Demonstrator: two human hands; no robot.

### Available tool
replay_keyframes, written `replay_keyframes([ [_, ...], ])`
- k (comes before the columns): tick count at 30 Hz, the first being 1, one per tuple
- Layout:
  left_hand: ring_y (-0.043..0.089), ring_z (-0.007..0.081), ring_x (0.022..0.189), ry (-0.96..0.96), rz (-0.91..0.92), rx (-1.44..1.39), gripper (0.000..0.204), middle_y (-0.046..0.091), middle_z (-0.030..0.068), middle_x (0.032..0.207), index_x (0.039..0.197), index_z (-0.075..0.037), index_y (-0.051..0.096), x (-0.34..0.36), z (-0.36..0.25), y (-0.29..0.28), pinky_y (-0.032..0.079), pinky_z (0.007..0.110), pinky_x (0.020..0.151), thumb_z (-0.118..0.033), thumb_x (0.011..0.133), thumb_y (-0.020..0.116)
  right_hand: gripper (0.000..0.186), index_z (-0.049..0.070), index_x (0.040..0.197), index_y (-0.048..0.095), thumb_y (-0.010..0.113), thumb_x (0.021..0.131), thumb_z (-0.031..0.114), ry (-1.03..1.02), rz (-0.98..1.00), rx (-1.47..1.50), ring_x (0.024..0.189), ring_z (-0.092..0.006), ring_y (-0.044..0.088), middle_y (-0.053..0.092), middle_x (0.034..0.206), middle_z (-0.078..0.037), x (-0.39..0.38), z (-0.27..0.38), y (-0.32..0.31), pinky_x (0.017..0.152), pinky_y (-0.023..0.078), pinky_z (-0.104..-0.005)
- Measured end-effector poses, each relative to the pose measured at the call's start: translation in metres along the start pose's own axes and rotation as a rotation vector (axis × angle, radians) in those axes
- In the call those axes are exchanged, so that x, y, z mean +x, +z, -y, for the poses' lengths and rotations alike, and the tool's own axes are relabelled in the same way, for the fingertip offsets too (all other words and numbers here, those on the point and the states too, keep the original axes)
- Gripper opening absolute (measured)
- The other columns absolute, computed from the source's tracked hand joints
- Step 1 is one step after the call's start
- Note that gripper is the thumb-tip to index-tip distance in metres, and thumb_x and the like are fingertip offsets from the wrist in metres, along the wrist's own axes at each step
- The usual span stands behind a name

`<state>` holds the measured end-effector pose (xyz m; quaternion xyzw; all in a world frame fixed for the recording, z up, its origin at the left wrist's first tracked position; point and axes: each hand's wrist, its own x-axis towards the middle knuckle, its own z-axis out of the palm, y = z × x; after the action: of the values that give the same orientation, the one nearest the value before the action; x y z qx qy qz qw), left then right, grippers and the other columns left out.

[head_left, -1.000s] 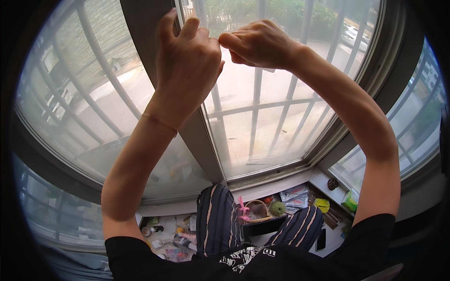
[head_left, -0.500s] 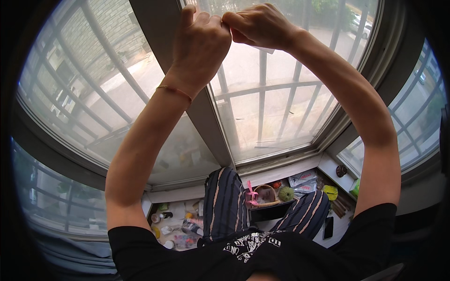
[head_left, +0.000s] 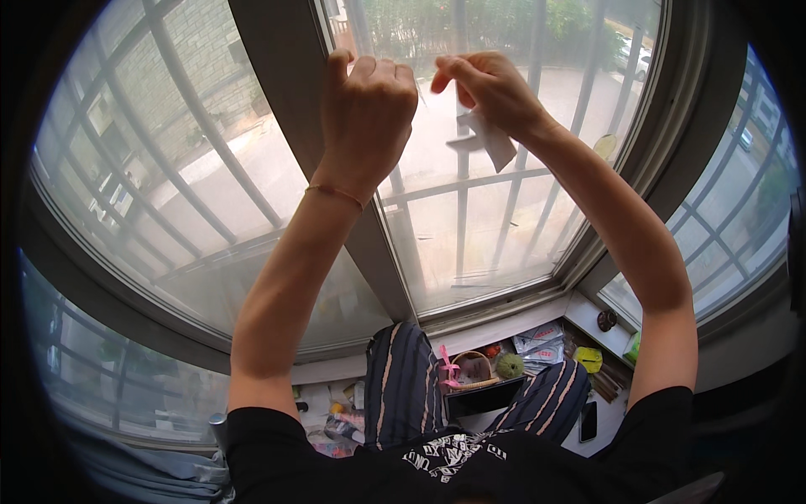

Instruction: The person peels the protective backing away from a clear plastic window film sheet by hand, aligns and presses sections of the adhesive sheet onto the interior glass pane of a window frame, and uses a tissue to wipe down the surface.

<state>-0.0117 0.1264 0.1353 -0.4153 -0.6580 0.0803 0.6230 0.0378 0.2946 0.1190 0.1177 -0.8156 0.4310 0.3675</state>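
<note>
My left hand (head_left: 368, 118) is closed, its back toward me, in front of the window pane beside the middle frame post (head_left: 281, 63). Its fingertips are hidden, and whether they hold anything does not show. To the right, my right hand (head_left: 495, 88) is bent with thumb and forefinger close together. A blurred strip of white, paper-like material (head_left: 494, 144) hangs below its palm, apparently gripped by the other fingers. A gap parts the two hands. Behind them the window pane (head_left: 437, 218) carries a few small dark marks.
Beneath me the sill holds a basket (head_left: 470, 370) with a pink ribbon, a green ball-like thing (head_left: 509, 365), silvery packets (head_left: 539, 343), a yellow item (head_left: 588, 359) and a black phone (head_left: 588, 422). My knees, in striped trousers (head_left: 403, 378), are against the sill. Bars stand outside.
My hands were together at the top of the pane. The right has drawn away rightward and down, and the white strip now hangs in fuller view. My left hand has come lower.
</note>
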Motion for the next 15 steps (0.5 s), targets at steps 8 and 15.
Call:
replay_keyframes([
  [8, 0.06, 0.0182, 0.07, -0.022, -0.072, -0.05, 0.007, 0.063, 0.0056, 0.069, 0.076, -0.008, 0.062, -0.002, 0.001, 0.002, 0.037, 0.037, 0.084, -0.015, 0.079, 0.063, 0.045, -0.003, 0.081, 0.071, 0.064, 0.08, 0.042, 0.309, 0.125, 0.003, 0.059, -0.0191, 0.057, 0.061, 0.068, -0.013, 0.029, 0.015, 0.014, 0.054, 0.046, -0.0319],
  [15, 0.063, 0.0179, 0.072, -0.033, -0.108, -0.04, 0.005, 0.064, 0.0059, 0.07, 0.078, -0.009, 0.065, -0.006, 0.001, 0.006, 0.037, 0.037, 0.083, -0.01, 0.073, 0.065, 0.023, -0.002, 0.071, 0.066, 0.067, 0.074, 0.021, 0.279, -0.007, 0.072, 0.05, -0.0149, 0.056, 0.06, 0.057, -0.008, 0.03, 0.009, 0.031, 0.046, 0.043, -0.031],
])
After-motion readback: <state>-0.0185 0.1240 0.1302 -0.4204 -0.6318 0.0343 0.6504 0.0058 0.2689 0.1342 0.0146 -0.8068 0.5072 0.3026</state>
